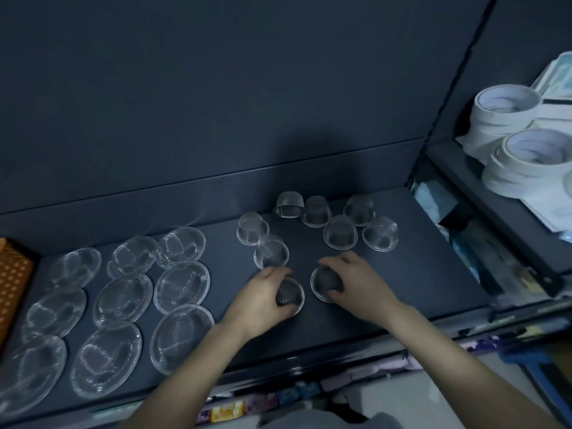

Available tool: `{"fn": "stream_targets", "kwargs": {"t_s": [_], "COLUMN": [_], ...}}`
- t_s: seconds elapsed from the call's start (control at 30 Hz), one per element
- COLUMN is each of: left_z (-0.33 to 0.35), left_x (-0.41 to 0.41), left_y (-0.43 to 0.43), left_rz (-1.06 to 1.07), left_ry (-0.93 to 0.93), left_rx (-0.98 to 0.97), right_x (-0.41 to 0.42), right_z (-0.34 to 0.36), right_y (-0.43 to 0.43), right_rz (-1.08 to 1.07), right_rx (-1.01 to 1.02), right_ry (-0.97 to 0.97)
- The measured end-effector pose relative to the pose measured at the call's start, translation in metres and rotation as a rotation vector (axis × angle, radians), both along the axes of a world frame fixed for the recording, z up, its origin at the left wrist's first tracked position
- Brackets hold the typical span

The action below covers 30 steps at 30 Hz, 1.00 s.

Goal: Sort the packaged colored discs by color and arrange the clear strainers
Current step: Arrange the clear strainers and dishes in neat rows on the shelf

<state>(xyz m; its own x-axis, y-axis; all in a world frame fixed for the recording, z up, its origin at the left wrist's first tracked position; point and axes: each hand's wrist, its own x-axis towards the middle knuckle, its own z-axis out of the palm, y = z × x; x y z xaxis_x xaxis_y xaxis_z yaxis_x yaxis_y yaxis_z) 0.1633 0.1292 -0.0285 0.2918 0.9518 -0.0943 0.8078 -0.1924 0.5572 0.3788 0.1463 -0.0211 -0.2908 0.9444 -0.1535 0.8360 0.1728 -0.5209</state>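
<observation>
Left grip cupping strainer, right grip likewise

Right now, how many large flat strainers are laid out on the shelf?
9 large flat strainers, in a three-by-three grid at left: back row; middle row; front row. None appears hidden.

White tape rolls are stacked on a rack right of the dark shelf. An orange perforated item sits at the shelf's left end. Colourful packets show below its front edge.
</observation>
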Motion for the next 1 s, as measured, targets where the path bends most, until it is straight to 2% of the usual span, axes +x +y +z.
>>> {"fn": "stream_targets", "kwargs": {"t_s": [0.5,0.67,0.77,0.87,1.0], "left_z": [-0.006,0.003,0.008,0.010,0.008], "left_x": [0.007,0.000,-0.003,-0.002,0.000], "left_y": [-0.006,0.006,0.022,0.037,0.049], "left_rz": [0.020,0.117,0.183,0.197,0.188], "left_ry": [0.050,0.028,0.063,0.097,0.108], "left_rx": [-0.004,0.161,0.206,0.142,0.045], "right_x": [0.009,0.016,0.013,0.007,0.007], "right_z": [-0.006,0.008,0.012,0.008,0.003], "right_y": [-0.007,0.026,0.051,0.068,0.078], "right_rz": [0.031,-0.081,-0.053,-0.011,0.014], "right_rx": [0.002,0.188,0.238,0.159,0.163], "right_ry": [0.046,0.099,0.026,-0.122,-0.300]}}
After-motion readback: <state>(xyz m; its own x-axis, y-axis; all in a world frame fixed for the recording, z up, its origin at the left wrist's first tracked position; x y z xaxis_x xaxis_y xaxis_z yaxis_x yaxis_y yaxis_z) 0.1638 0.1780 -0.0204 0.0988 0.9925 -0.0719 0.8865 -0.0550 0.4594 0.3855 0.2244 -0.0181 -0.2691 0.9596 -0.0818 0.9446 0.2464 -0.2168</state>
